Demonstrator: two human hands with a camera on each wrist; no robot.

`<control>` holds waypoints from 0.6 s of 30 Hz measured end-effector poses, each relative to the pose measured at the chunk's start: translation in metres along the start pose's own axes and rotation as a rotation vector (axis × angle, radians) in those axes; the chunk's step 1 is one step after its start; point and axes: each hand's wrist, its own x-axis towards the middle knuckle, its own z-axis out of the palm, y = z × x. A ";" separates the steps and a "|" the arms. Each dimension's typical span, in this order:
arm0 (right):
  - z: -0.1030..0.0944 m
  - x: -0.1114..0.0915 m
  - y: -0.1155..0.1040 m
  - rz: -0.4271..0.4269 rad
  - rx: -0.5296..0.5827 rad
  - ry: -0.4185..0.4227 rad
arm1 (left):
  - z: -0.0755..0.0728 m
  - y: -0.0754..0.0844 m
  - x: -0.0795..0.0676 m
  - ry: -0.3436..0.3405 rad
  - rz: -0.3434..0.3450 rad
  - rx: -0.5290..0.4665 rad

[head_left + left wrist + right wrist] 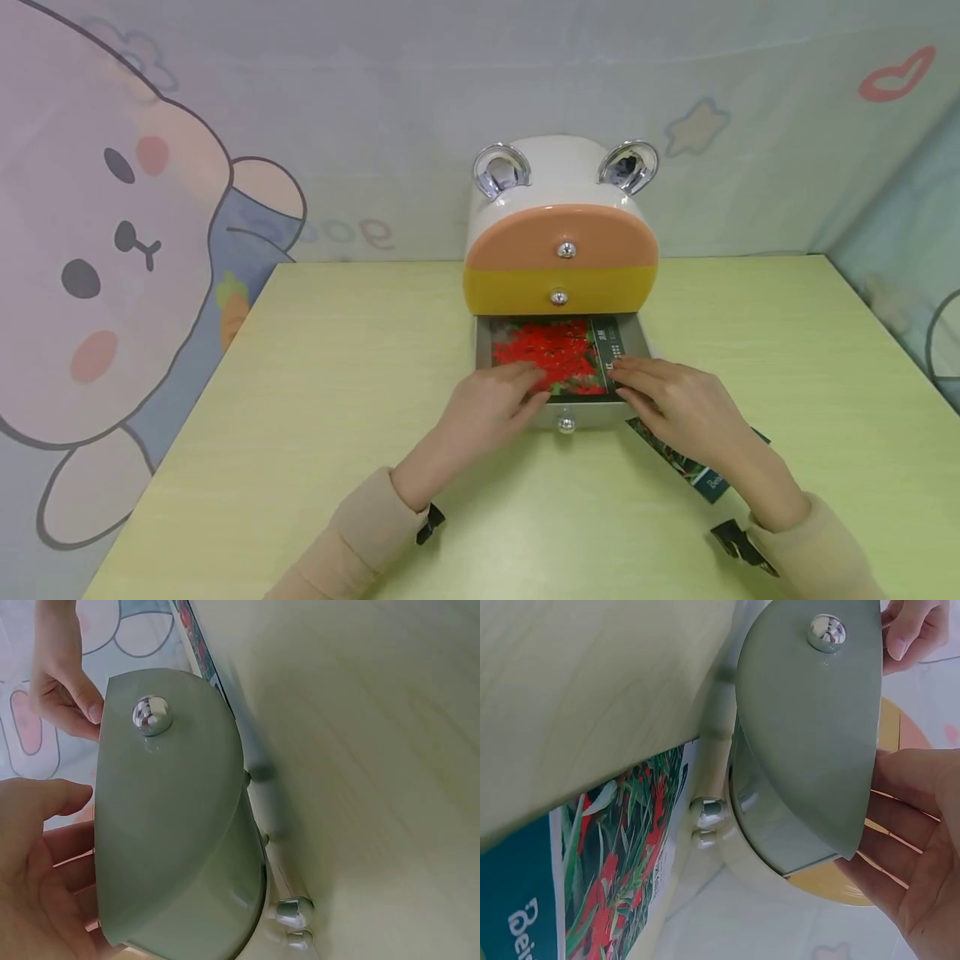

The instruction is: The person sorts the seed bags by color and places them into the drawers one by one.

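Observation:
A small rounded cabinet (pixel 566 179) with silver ears stands at the back of the table. Its bottom grey-green drawer (pixel 161 817) is pulled out; the front bears a round silver knob (pixel 566 425). Inside lies a picture card (pixel 551 350) with red flowers and a dark printed strip. My left hand (pixel 487 408) reaches over the drawer's left side, fingertips on the card. From the other side, my right hand (pixel 686 408) has its fingers at the card's printed strip. Both hands have extended fingers, thumbs near the drawer's front edge. A second flower card (pixel 622 847) lies on the table, partly under my right forearm.
Above the open drawer, the cabinet's yellow drawer (pixel 517 292) and orange drawer (pixel 517 246) are closed, each with a silver knob. The pale wooden table (pixel 322 358) extends to both sides. A printed cloth (pixel 375 150) hangs behind it.

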 end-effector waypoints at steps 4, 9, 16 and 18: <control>-0.003 -0.004 -0.004 0.007 0.008 0.003 | 0.000 0.005 -0.002 0.018 0.057 0.035; -0.009 -0.011 -0.008 -0.014 -0.011 0.019 | -0.003 0.013 -0.003 0.023 0.093 0.064; -0.021 -0.022 -0.016 -0.022 -0.006 0.034 | -0.003 0.021 -0.005 0.007 0.106 0.101; -0.024 -0.025 -0.019 -0.021 -0.008 0.034 | -0.001 0.023 -0.005 0.034 0.141 0.116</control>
